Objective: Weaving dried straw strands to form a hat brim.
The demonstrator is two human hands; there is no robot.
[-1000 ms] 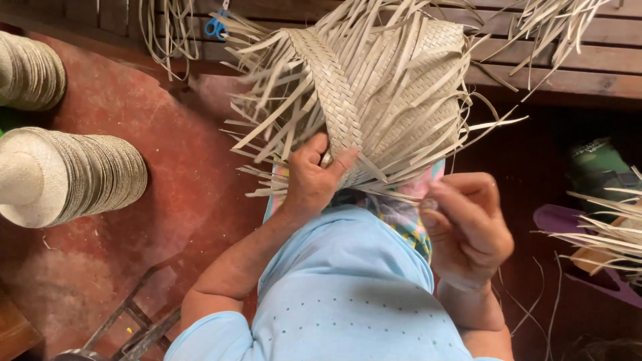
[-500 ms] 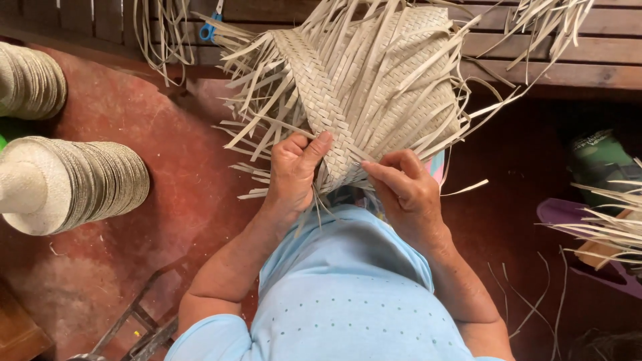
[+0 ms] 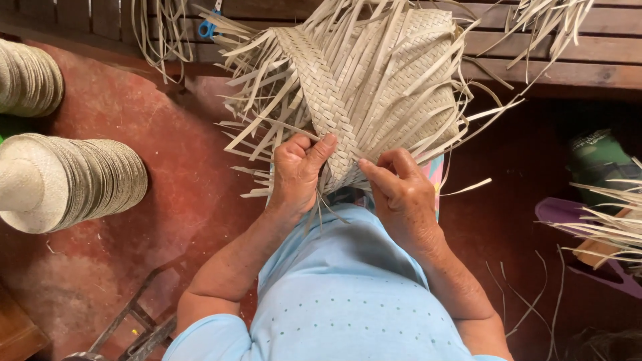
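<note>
Both hands pinching a half-woven palm mat
Left hand (image 3: 296,170) and right hand (image 3: 400,194) grip the flat woven mat (image 3: 374,87), frayed strip ends loose at frame centre

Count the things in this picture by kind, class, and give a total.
Hands: 2, left hand and right hand, both on the woven mat
Woven mat: 1
Stacks of straw hats: 2
Scissors: 1
Total: 6

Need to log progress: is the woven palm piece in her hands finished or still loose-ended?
Loose-ended: the woven palm piece has unwoven strips fanning from its edges; both hands pinch its lower corner.
</note>
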